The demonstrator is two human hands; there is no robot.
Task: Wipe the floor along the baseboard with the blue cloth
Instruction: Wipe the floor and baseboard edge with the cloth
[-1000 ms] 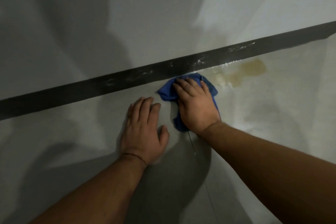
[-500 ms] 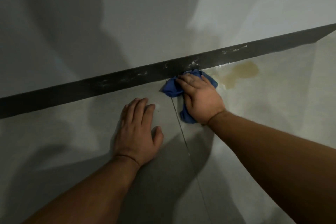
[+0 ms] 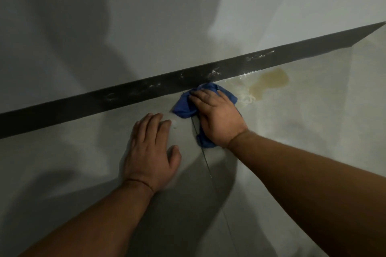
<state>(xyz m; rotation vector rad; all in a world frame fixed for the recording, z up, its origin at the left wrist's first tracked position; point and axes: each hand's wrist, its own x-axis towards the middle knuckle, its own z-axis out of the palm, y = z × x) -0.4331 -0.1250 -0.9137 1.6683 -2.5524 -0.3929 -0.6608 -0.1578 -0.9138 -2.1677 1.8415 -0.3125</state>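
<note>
Right hand [image 3: 219,120] pressed flat on the soft, bunched blue cloth [image 3: 184,106] by the baseboard [image 3: 125,94]; left hand [image 3: 150,152] lay open, holding nothing.

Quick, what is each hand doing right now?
Left hand: open, flat on the grey tiled floor, holding nothing.
Right hand: pressed down on the crumpled blue cloth, fingers spread over it, beside the dark baseboard.

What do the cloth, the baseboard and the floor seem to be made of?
Cloth: soft blue fabric, perhaps microfibre; it bunches in folds under the right hand.
Baseboard: dark, hard and matt, with white scuffs; material unclear.
Floor: pale smooth tile, judging by the thin joint line.
</note>
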